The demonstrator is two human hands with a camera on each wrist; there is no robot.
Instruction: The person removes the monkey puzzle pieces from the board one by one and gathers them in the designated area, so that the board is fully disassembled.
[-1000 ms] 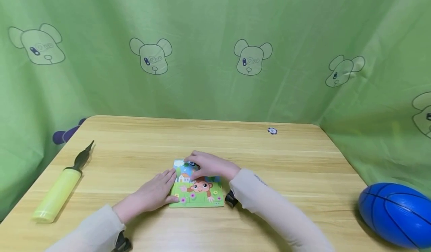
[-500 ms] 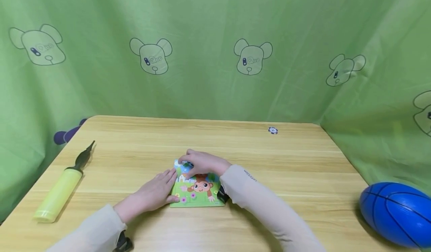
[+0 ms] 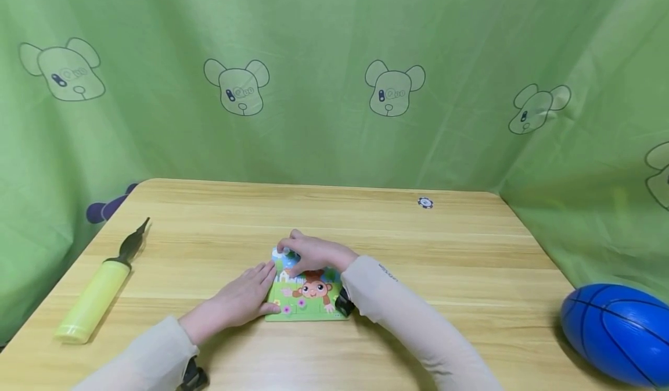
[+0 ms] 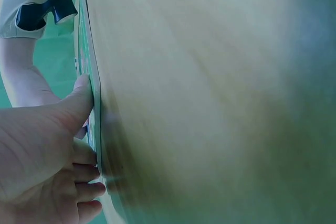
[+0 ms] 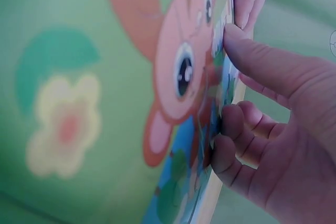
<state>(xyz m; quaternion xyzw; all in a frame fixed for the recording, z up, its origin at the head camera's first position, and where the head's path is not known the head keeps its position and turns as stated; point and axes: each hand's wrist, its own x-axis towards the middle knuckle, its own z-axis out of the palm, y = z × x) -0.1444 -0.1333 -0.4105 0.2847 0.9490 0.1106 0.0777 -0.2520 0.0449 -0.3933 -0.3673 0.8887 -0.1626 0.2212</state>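
Sliding slightly leftward since 1 second ago, the right hand (image 3: 312,254) presses curled fingertips on the puzzle board's (image 3: 308,298) top-left piece — apparently seating it. The left hand (image 3: 241,301) lies flat, bracing the board's left edge at mid-table (image 3: 470,275).

Matt wood-grain table (image 3: 470,263), glossy printed puzzle board (image 3: 308,304), cloth backdrop (image 3: 324,31)

A wooden table (image 3: 470,263) with light stripes holds a few things. In the middle lies a flat picture puzzle (image 3: 308,298) with a little monkey on it. On the left side lies a yellow pump (image 3: 94,298) — its black tip points to the back. A blue ball (image 3: 617,333) sits at the right edge — and a tiny round chip (image 3: 425,203) lies far back.
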